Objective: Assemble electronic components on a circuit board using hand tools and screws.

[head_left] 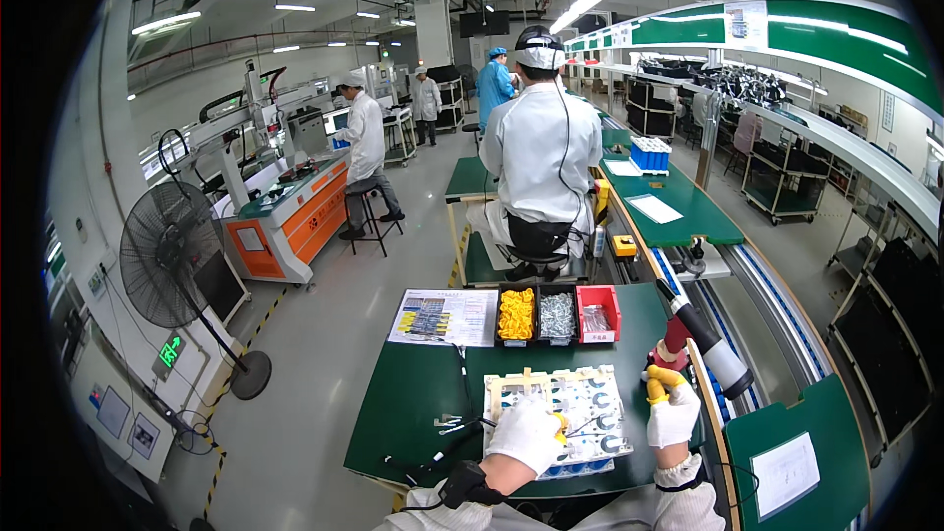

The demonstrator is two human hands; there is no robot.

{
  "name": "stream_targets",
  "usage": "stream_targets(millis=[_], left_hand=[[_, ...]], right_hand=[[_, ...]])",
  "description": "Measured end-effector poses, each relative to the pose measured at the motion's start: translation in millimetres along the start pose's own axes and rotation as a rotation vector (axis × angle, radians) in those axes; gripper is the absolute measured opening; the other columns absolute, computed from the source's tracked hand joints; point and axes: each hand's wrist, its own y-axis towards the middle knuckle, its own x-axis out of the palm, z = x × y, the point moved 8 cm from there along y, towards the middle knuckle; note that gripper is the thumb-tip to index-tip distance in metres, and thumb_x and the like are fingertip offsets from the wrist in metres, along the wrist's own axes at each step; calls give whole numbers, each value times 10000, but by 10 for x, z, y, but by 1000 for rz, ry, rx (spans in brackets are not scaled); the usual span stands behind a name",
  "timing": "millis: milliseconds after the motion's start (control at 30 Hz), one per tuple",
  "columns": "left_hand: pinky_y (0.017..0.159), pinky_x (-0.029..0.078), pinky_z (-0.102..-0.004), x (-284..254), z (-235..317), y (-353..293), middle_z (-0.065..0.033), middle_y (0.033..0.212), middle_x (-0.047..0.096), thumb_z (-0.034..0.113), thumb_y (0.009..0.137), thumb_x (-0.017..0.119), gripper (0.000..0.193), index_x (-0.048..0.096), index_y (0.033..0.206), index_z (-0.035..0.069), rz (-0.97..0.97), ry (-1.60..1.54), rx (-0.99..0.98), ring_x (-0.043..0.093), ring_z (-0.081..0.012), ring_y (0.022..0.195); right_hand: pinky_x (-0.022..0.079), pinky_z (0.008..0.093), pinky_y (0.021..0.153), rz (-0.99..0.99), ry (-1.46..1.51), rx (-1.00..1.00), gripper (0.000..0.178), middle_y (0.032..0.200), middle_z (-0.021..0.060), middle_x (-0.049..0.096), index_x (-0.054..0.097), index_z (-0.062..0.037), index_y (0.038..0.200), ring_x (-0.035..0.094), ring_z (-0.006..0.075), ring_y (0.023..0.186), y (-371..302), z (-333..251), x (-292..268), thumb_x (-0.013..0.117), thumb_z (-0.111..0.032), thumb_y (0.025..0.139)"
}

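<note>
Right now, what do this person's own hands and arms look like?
Left hand and right hand wear white gloves, with yellow coverings on some right fingers. Sleeves are white; a dark band crosses the right one, and a black device sits by the left wrist.

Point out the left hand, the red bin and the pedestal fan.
Left hand [527, 433]: head view, on its gloved back.
Red bin [598, 296]: head view, on its inner back wall.
Pedestal fan [171, 254]: head view, mid-way across its round head.
</note>
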Motion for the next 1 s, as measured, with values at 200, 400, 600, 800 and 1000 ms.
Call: stream_targets(millis=[200,400,600,800,1000], left_hand=[[840,543,-467,56,-45,-63,-154,923,708,228,821,695,229,783,951,62,41,20,1,664,-344,933],[853,526,-462,4,-63,-98,-155,915,689,196,801,722,188,771,929,67,145,-87,35,653,-354,936],[859,524,-459,74,-68,-40,-152,931,693,203,821,710,186,771,929,65,115,-96,-12,658,-352,936],[833,534,-474,48,-125,-115,-161,925,696,206,836,684,198,774,936,61,99,-125,-76,671,-361,919],[819,543,-465,84,-133,-128,-159,926,721,221,824,686,206,789,931,78,93,-105,-59,684,-360,905]], right_hand=[[434,370,1117,197,-549,-193,593,1423,199,589,526,46,1452,569,304,1317,469,611,-575,750,-42,910],[569,321,773,111,-381,-64,386,1020,124,687,597,49,1254,709,216,884,1009,755,-310,756,-54,917],[428,282,485,57,-53,165,140,825,26,661,701,-88,961,611,157,615,1902,1624,-445,673,-224,985],[546,346,577,-106,160,281,193,869,93,694,694,-58,1091,675,228,670,1492,582,-93,624,-106,918],[588,354,608,-642,-306,281,190,835,97,726,737,-18,1010,716,216,694,795,-496,321,693,-68,831]])
